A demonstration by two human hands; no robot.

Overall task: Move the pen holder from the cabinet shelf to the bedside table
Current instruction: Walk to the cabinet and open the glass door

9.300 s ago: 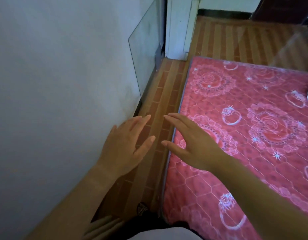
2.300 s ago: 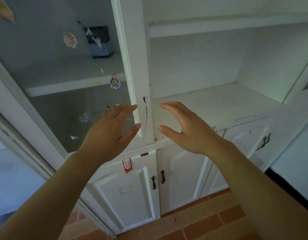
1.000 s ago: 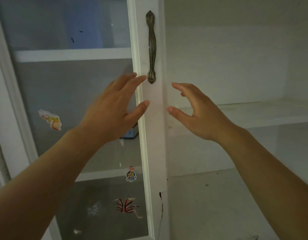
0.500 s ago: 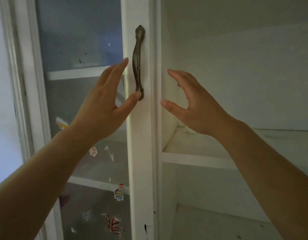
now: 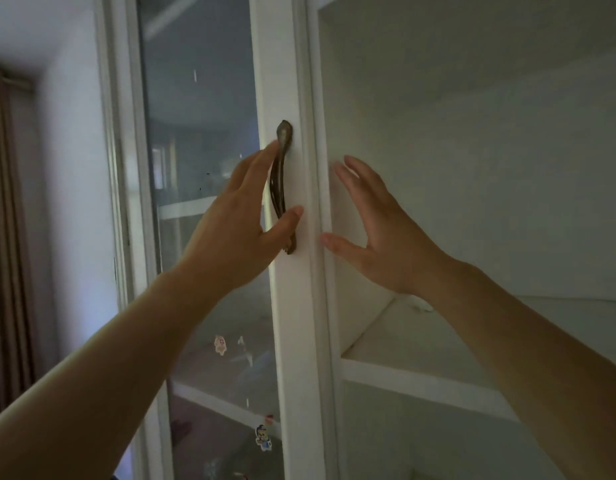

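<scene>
While left hand [image 5: 230, 233] fingers [image 5: 261, 168] flank door handle [image 5: 280, 178], pen holder unseen

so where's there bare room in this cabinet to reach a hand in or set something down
The open right bay is free: its white shelf lies bare behind the right hand, walled by the back panel and the door stile. Below it, another open space. The left side is shut off by the glass door, where the left hand crowds the handle.

left hand [image 5: 237, 230]: raised, open, fingers up, thumb out | right hand [image 5: 382, 233]: raised, open, fingers spread, empty
</scene>
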